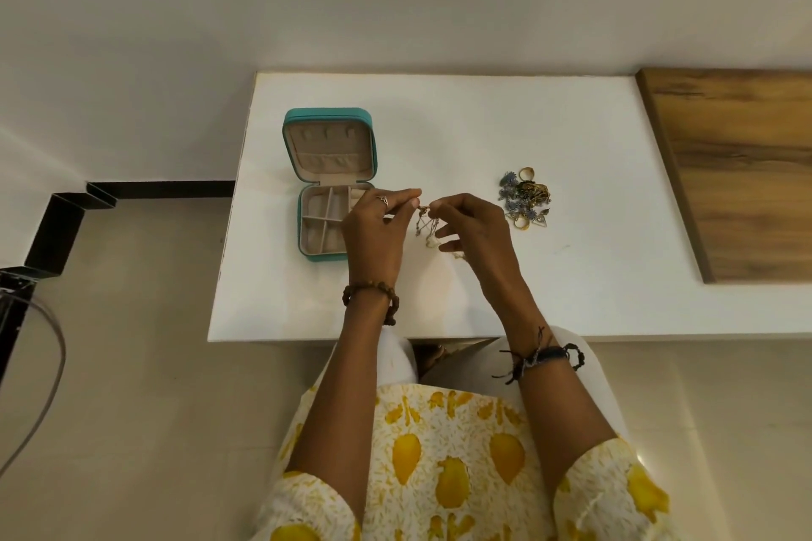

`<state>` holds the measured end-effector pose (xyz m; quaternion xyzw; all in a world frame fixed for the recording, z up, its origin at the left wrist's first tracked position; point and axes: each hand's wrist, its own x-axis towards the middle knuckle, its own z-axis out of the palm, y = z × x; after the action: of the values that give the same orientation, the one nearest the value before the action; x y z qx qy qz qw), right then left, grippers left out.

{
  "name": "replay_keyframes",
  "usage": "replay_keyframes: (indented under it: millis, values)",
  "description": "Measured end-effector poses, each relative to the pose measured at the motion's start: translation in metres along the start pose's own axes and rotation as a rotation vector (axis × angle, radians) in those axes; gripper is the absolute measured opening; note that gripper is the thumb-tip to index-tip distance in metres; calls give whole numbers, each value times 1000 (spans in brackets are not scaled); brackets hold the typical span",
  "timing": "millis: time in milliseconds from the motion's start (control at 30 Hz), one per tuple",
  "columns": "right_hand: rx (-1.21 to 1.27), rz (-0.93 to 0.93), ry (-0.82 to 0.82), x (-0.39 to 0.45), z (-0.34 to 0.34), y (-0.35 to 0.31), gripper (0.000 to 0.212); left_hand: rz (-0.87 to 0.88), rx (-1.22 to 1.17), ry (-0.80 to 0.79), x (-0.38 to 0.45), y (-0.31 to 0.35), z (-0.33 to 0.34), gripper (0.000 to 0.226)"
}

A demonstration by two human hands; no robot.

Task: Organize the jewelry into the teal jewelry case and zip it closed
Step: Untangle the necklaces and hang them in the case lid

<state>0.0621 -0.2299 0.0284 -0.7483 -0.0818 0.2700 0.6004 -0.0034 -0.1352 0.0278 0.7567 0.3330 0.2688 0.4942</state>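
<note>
The jewelry case (330, 184) lies open on the left part of the worktop (439, 303), its lid behind its tray. The pile of jewelry (526, 198) lies well to the right of it. Between them both hands hold up what seems a small chain (427, 224): left hand (375, 228) beside the tray, right hand (476, 228) nearer the pile.

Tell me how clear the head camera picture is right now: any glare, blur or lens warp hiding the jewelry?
Head view: soft, even light, no harsh glare on the white table; wide-angle warp bends the table edges; the small piece pinched between left hand and right hand is too small and soft to identify; the jewelry pile reads as a tangle; the teal case is sharp and open.
</note>
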Motion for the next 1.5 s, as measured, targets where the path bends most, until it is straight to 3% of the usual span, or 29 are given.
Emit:
replay_keyframes:
  millis: [167,333,667,833,1200,1500]
  values:
    - [42,8,29,-1,-2,-4,10,-31,-16,79,1,3,-2,21]
    - [-95,-81,57,-3,0,-2,12,-84,-123,26,0,6,-6,24]
    - [47,-79,-141,-4,4,-9,19,-138,-263,30,2,4,-10,20]
    - [-10,-75,-150,-4,6,-8,14,-137,-294,77,2,4,-7,20]
    - [-34,-190,-26,-3,6,-9,10,-185,-338,100,4,6,-8,25]
    - [-254,-267,51,-6,12,-7,14,-185,-344,124,3,8,-5,24]
